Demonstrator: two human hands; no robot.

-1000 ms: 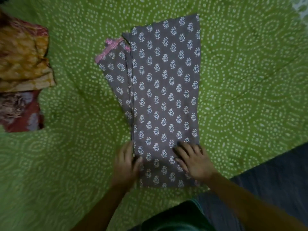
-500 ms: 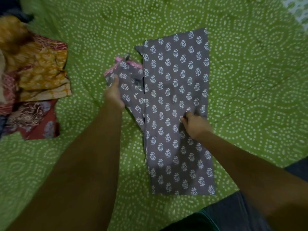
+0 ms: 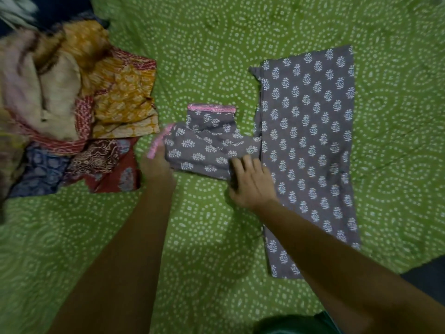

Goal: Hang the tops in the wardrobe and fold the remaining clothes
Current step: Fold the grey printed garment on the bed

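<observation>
A grey top point(image 3: 310, 141) with white leaf prints lies flat on the green bedspread point(image 3: 212, 51), folded lengthwise. Its two sleeves point(image 3: 207, 143), edged with pink trim, stretch out to the left of the body. My left hand point(image 3: 156, 165) grips the end of the nearer sleeve at its pink cuff. My right hand point(image 3: 250, 184) rests with fingers spread where the sleeves meet the body, pressing the cloth down.
A heap of other clothes point(image 3: 72, 112) in orange, red, beige and blue lies at the left of the bed. The bed's edge and dark floor point(image 3: 426, 278) show at the lower right.
The view shifted right and nearer. My left hand has pulled the sleeves out to the left. My right hand moved from the body's right side to the sleeve joint.
</observation>
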